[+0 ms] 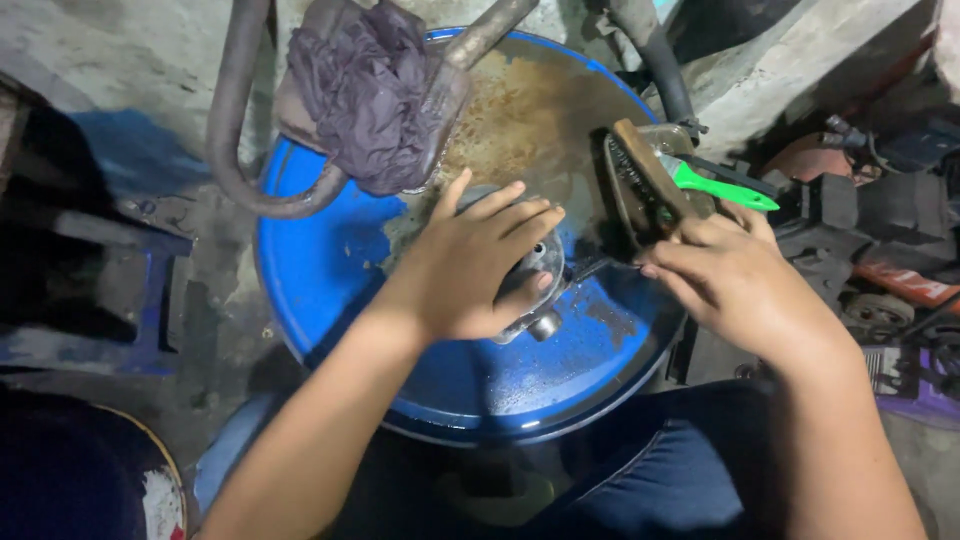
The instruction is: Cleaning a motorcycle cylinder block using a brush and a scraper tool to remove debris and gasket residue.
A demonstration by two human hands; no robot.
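Left hand (478, 262) lies flat on grey metal part (535, 290) at centre of blue drum lid (330, 270), fingers spread, gripping its top. Right hand (735, 285), right of the part, fingers clamped on wire brush (640, 185); brush long axis runs away from the part's right edge, bristles leftward. Green-handled tool (722, 188) behind brush. Dark rag (370, 90) on bent pipe (235, 150), far-left of the part.

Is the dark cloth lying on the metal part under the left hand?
No, the dark cloth lies at the drum top's far edge, apart from the left hand.
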